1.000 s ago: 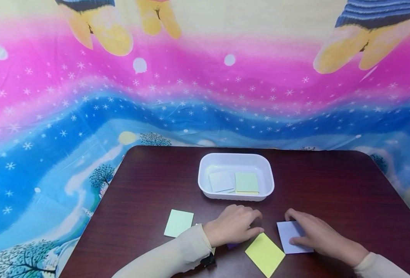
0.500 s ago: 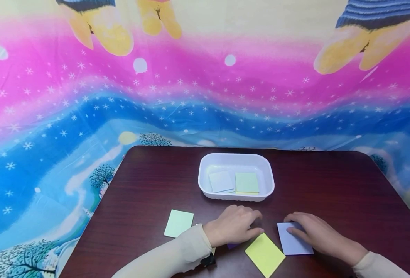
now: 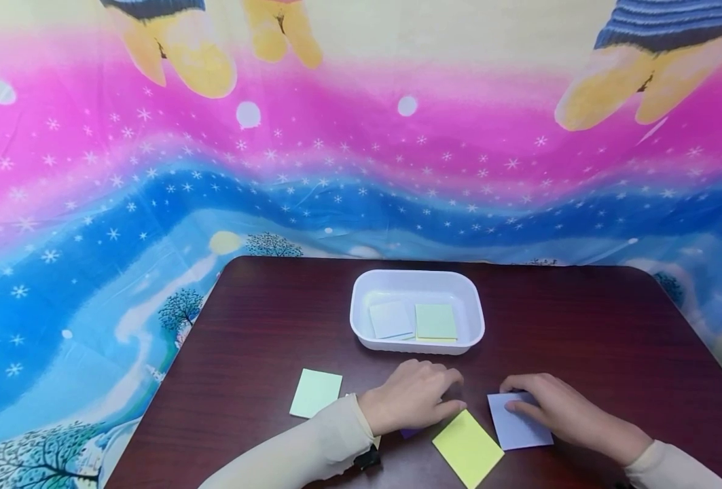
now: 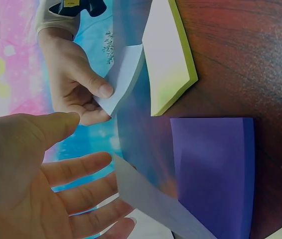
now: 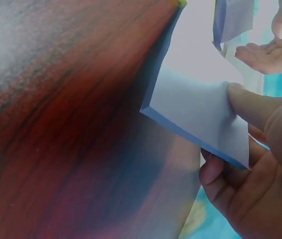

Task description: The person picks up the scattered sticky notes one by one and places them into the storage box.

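My right hand (image 3: 571, 414) pinches a pale lilac sticky note pad (image 3: 522, 429), thumb on top and fingers curled beneath its edge. The right wrist view shows this grip on the pad (image 5: 196, 104) closely. My left hand (image 3: 412, 397) hovers near the middle of the table, its fingers (image 4: 86, 196) spread and relaxed. Its thumb is close to the corner of a yellow sticky note pad (image 3: 468, 448). A purple sticky note pad (image 4: 213, 169) lies below that hand, mostly hidden from the head view. A pale pad (image 4: 151, 196) also shows by the left fingertips; whether they touch it I cannot tell.
Beyond the hands stands a white plastic tray (image 3: 417, 345), with a pale white-blue pad (image 3: 391, 320) and a light green pad (image 3: 436, 321) inside. Left of my forearm lies a mint green pad (image 3: 316, 392). The dark wooden table (image 3: 263, 319) ends at a printed curtain.
My right thumb has slid toward the lilac pad's far edge and the fingers have drawn in. That pad has shifted slightly toward me. The left hand has stayed put.
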The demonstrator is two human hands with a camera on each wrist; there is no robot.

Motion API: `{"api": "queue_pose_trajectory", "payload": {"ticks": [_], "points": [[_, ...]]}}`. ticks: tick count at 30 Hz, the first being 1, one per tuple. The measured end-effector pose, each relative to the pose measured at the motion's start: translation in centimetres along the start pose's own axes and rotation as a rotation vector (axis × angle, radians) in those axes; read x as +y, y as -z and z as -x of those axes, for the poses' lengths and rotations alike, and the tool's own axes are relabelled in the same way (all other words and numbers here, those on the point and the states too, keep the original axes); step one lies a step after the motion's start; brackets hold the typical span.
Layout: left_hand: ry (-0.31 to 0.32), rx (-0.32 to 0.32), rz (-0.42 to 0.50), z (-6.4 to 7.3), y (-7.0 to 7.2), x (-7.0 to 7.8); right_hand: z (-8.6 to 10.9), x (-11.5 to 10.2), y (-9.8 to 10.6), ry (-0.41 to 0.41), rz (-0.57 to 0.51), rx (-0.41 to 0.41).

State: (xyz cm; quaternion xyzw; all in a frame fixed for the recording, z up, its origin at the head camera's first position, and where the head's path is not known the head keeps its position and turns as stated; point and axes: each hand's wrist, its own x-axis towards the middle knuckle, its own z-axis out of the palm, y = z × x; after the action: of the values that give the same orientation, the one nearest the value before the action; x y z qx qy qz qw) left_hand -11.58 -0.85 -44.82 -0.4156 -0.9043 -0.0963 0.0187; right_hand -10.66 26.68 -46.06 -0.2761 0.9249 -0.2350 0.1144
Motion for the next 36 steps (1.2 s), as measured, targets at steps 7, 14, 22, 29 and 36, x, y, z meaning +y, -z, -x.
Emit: {"api": "queue_pose_trajectory", "payload": {"ticks": [7,14,22,29,36], "points": [[-0.002,0.004,0.001,0.1,0.2,0.1,-0.2,-0.4,0.4,0.056,-0.04,0.015],[-0.006,0.012,0.002,0.1,0.6,0.2,-0.3,-0.9,0.8,0.063,-0.044,0.031],[0.005,0.005,0.009,-0.2,0.9,0.1,-0.4,-1.0,1.3,0.074,-0.026,0.063],[0.011,0.022,0.011,-0.4,1.2,0.0,-0.6,-1.3,1.9,0.034,-0.056,0.033],[0.009,0.045,0.011,-0.5,1.9,-0.2,-0.9,-1.7,2.7,0.016,-0.058,0.025]]}}
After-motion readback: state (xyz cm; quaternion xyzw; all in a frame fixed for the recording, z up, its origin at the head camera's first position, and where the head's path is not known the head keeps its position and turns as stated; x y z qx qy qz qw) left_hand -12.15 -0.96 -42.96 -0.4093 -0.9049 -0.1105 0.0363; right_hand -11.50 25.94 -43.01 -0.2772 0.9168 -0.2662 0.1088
